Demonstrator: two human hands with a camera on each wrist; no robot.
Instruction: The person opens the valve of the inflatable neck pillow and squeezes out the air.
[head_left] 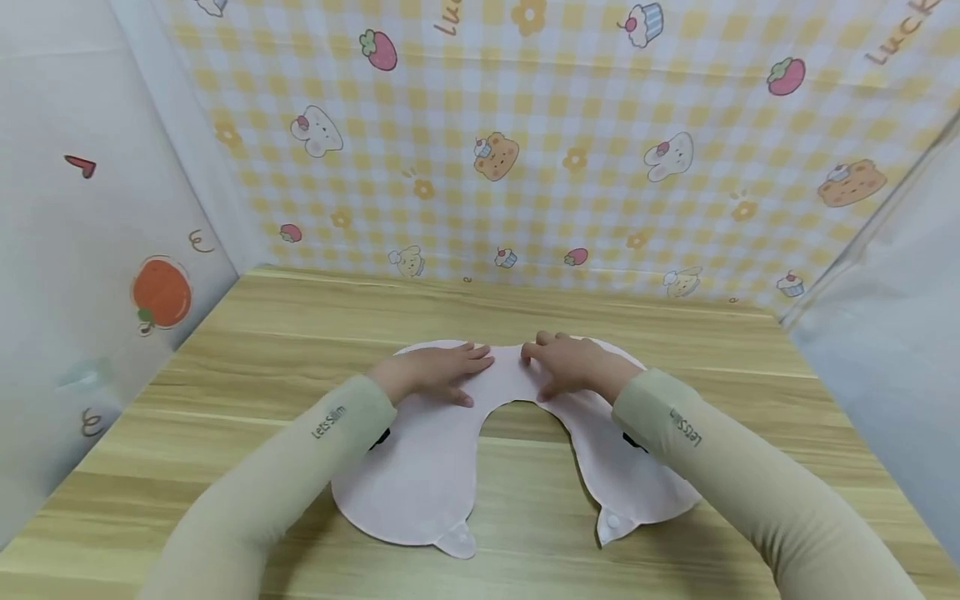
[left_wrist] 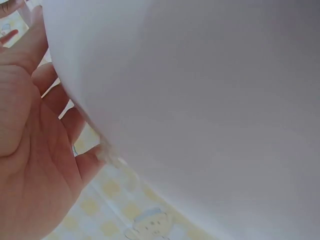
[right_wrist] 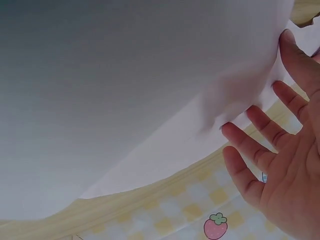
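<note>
A pale pink, U-shaped flat piece [head_left: 420, 487] lies on the wooden table, its curved opening facing me. Each of its two ends carries a small tab; a round snap shows on the right tab [head_left: 617, 525], while the left tab [head_left: 457, 542] lies flat. My left hand [head_left: 444, 371] rests on the upper left of the curve, fingers extended toward the middle. Across from it, my right hand [head_left: 573, 364] touches the upper right with spread, slightly bent fingers. In the right wrist view its fingertips [right_wrist: 227, 127] meet the pale surface.
The wooden table [head_left: 300, 321] extends around the pink piece on all sides. A yellow checked cloth [head_left: 525, 100] with cartoon prints hangs along the back edge. White printed sheeting [head_left: 97, 225] stands at the left, and another pale sheet [head_left: 892, 333] at the right.
</note>
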